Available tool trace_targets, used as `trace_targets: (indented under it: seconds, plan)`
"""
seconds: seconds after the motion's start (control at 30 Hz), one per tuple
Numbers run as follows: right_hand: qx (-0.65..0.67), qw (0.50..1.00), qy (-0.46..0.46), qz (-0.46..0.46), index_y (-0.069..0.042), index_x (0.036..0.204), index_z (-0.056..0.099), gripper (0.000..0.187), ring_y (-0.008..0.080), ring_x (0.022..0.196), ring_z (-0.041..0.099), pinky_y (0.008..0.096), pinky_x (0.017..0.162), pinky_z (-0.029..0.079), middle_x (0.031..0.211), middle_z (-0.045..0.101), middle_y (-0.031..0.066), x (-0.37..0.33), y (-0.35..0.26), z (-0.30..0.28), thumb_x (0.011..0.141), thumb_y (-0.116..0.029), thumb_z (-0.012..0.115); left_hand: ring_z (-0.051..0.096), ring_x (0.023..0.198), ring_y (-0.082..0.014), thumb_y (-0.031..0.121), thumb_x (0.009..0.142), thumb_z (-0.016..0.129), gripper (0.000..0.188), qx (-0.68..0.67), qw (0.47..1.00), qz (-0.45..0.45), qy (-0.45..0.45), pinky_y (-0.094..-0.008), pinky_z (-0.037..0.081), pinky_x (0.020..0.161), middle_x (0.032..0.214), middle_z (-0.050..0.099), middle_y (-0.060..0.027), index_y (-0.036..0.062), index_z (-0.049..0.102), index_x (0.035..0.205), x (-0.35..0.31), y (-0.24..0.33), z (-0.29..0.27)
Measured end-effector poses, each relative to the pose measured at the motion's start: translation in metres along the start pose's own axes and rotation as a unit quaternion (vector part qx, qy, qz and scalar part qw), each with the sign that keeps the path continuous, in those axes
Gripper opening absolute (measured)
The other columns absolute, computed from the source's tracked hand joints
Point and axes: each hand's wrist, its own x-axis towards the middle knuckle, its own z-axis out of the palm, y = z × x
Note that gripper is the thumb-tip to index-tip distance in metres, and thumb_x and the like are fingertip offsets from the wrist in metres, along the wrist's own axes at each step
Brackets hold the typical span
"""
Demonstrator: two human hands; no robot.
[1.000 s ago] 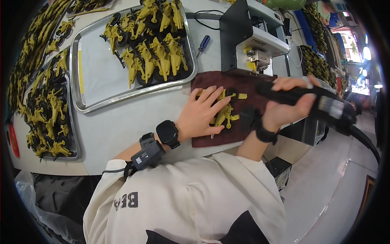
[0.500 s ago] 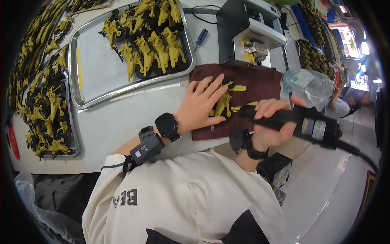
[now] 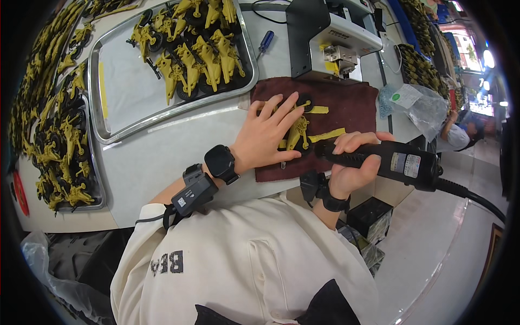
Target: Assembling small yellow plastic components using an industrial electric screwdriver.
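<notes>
Yellow toy [image 3: 297,134] seems steadied under spread left hand [image 3: 266,134]; right hand [image 3: 349,177] clamps black tool [image 3: 385,158]; careful aim likely matters next.

Blue screwdriver [image 3: 266,40] (aslant) and, farther right, a clear plastic bag [image 3: 426,115]

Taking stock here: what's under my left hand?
Yellow toy motorcycle parts and a black wheel poke out over the maroon cloth; whatever your left hand covers can't be seen.
</notes>
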Motion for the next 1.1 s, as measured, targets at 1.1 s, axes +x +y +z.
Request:
trace_targets:
  seconds: [1.1]
  plan:
    - [0.083,0.99,-0.097,-0.062,-0.003,0.129,0.021,0.074,0.0213,0.049,0.051,0.0332,0.049,0.044,0.068,0.053,0.0122,-0.007,-0.017,0.018,0.083,-0.05,0.056,0.031,0.123,-0.0312,0.035,0.055,0.072,0.092,-0.048,0.999,0.004,-0.006,-0.046,0.023,0.097,0.143,0.028,-0.0132,0.0105,0.034,0.136,-0.004,-0.003,-0.006]
